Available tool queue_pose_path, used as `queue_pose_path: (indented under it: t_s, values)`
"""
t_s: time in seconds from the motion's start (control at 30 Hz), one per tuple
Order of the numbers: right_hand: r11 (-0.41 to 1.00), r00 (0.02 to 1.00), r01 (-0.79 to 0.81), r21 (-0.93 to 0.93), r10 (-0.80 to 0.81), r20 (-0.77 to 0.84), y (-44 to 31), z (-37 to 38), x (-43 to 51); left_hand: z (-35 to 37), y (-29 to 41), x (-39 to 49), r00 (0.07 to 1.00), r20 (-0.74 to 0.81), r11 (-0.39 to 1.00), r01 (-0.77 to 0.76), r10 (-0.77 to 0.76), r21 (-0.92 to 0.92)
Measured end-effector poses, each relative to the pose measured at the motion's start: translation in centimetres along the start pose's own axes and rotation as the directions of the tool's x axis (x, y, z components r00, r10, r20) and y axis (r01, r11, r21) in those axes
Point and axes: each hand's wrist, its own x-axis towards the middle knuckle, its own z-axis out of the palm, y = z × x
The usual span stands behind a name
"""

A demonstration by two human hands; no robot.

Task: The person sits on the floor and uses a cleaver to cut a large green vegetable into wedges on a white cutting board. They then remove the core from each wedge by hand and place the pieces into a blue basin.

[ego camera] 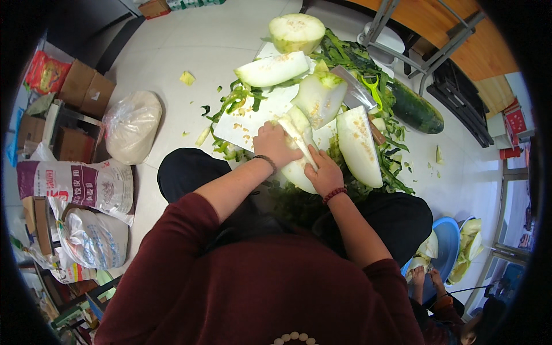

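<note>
Between my knees, a pale, peeled wedge of winter melon [298, 174] is held at an angle over the near edge of a white board [241, 108]. My left hand [274, 145] grips its left side, and my right hand [326, 173] grips its right edge. A long whitish ridge of the wedge runs between both hands; whether it is a separate strip, I cannot tell. Seeded melon pieces surround it: a chunk [321, 101] just beyond, a wedge [359, 148] to the right, a long wedge [271, 69] and a round half [297, 32] farther off. Loose seeds dot the board.
A cleaver [353, 88] and a green peeler [375, 92] lie right of the board among green peelings [340, 49]. Beyond rests a whole dark-green melon [416, 110]. Bags [133, 127] and boxes line the left. Lower right, another person's hands [418, 276] work at a blue basin [448, 237].
</note>
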Motion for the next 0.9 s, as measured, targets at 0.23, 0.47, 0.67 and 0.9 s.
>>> queue_pose_path:
  t_s: [0.23,0.47,0.67,0.9]
  values:
    - [1.000,1.000,0.025,0.004,-0.025,-0.011,0.4,0.2,-0.1,0.4,-0.3,-0.2,0.998,-0.065,0.999,-0.015,0.012,-0.046]
    - [0.997,0.997,0.073,-0.022,-0.073,0.012,0.2,0.0,-0.7,0.0,-5.3,3.3,0.979,0.049,0.839,0.196,-0.198,-0.508]
    - [0.993,0.999,-0.035,0.112,0.036,-0.005,0.2,-0.2,0.3,0.8,-3.4,0.6,0.999,0.010,0.968,-0.043,0.046,-0.249]
    - [0.999,1.000,0.006,0.032,-0.005,-0.015,-0.2,-0.2,0.0,-0.9,1.7,0.1,0.972,0.153,0.980,0.160,-0.178,0.122]
